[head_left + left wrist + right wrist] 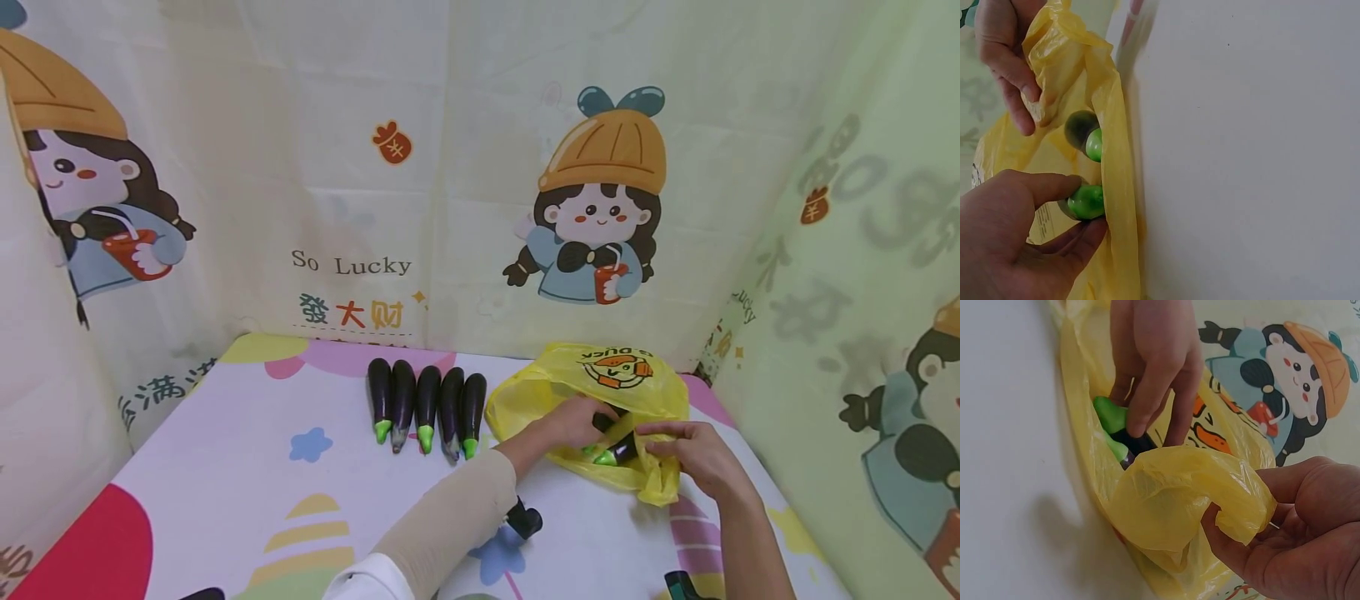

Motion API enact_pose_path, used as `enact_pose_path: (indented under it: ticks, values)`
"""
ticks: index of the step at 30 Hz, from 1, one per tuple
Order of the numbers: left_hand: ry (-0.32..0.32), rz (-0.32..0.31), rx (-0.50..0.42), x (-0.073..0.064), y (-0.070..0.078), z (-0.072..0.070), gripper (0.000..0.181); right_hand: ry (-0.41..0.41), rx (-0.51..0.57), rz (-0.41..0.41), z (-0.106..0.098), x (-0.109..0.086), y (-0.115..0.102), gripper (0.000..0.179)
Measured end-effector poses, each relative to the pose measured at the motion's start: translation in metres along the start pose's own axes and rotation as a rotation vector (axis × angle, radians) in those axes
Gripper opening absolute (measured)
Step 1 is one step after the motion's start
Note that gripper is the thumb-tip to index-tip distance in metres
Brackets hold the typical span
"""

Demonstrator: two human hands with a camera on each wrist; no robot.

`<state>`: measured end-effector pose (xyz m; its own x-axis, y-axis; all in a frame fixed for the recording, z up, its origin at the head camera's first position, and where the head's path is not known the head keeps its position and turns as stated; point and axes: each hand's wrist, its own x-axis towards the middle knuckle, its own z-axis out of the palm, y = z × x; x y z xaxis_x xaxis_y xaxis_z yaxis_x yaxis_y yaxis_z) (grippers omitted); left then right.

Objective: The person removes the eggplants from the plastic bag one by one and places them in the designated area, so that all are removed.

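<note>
A yellow plastic bag (pixel 540 379) with a duck print lies at the right of the table, its mouth facing the person. Inside the bag, the left hand (pixel 576 421) pinches a dark purple eggplant (pixel 1088 201) near its green stem end. A second eggplant (pixel 618 452) lies beside it in the bag, green end toward the mouth. The right hand (pixel 693 454) holds the bag's bunched right edge between thumb and fingers, which keeps the mouth apart. The bag's plastic hides the far ends of both eggplants.
Several eggplants (pixel 427 404) lie side by side in a row left of the bag, stem ends toward the person. A patterned cloth (pixel 225 467) covers the table. Printed curtains (pixel 465 208) hang behind and at both sides. Small black objects (pixel 525 518) show near the forearms.
</note>
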<state>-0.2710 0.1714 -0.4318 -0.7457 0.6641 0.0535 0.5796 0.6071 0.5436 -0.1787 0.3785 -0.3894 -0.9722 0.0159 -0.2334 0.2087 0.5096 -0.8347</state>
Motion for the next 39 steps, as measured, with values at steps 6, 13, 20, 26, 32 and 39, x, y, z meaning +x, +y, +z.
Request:
enact_pose_path:
  ticks: [6, 13, 20, 26, 32, 39]
  values:
    - [0.008, -0.011, -0.004, -0.006, -0.002, -0.008, 0.042, 0.000, 0.001, -0.001, 0.001, 0.000, -0.001, 0.032]
    - [0.002, -0.039, -0.034, -0.016, -0.004, -0.015, 0.041, -0.010, 0.014, -0.011, 0.002, 0.001, -0.001, 0.033]
    - [0.024, -0.001, -0.070, -0.028, -0.009, -0.017, 0.040, -0.009, 0.009, 0.001, 0.002, 0.001, 0.000, 0.032]
    - [0.031, -0.008, -0.088, -0.038, -0.011, -0.018, 0.040, -0.013, 0.010, 0.002, 0.002, 0.002, 0.001, 0.032]
    - [0.034, -0.014, -0.132, -0.050, -0.012, -0.021, 0.042, -0.014, 0.003, 0.005, 0.002, 0.003, 0.003, 0.032]
    - [0.049, 0.018, -0.145, -0.067, -0.017, -0.027, 0.039, -0.015, -0.005, -0.005, 0.002, 0.003, 0.002, 0.033]
